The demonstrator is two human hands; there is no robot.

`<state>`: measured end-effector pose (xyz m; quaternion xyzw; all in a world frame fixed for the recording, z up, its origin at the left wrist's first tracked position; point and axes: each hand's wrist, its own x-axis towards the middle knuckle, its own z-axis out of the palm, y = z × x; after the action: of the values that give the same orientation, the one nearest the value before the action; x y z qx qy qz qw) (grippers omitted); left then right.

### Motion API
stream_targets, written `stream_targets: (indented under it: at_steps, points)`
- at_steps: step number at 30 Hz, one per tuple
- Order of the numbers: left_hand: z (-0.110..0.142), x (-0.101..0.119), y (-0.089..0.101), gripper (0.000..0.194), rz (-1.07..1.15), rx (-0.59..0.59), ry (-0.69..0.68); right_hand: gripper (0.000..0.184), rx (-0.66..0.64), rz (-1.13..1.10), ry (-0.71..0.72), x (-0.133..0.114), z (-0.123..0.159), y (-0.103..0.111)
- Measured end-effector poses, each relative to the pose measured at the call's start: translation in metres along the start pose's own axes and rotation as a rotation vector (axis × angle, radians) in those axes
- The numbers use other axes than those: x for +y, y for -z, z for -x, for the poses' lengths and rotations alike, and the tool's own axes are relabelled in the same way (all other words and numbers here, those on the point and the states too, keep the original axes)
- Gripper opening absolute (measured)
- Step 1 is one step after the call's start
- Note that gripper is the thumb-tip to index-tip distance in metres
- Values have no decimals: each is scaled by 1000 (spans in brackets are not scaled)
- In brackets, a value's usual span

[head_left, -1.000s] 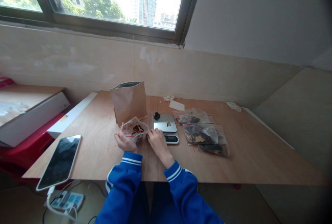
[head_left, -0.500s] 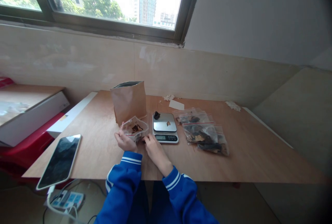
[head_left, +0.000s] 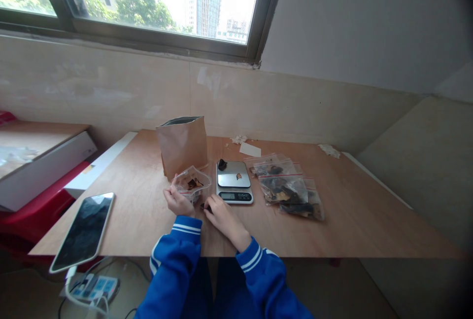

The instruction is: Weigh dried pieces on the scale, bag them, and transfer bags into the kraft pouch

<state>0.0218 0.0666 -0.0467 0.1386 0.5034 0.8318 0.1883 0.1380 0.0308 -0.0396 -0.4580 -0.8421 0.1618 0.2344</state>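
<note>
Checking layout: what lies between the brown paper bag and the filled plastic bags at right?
The scale, with two small pieces on it, in the head view.

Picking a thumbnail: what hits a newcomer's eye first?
Probably the bright, dark-framed glass window at upper left, then the open brown paper bag standing on the brown wooden table below it. Lower centre, the bare left hand holds an open clear plastic bag of dark pieces, left of a white scale whose silver plate bears two small pieces.

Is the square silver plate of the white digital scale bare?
No: a black crumpled piece and a small tan piece lie on the square silver plate.
</note>
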Motion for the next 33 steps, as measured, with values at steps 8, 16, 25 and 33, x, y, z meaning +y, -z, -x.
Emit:
stream_targets:
  at_steps: [8,16,25,33]
  points:
    - [-3,-11,3,28,-1,-31,43,12,352,-129,65,-29,-51,52]
    - [-2,-11,5,29,-25,-49,47,24,447,228,-178,40,-41,40]
    - [-2,-12,5,28,3,-83,60,24,419,97,-247,95,-28,35]
    - [0,-11,3,26,34,-89,49,15,425,-314,-49,14,-41,54]
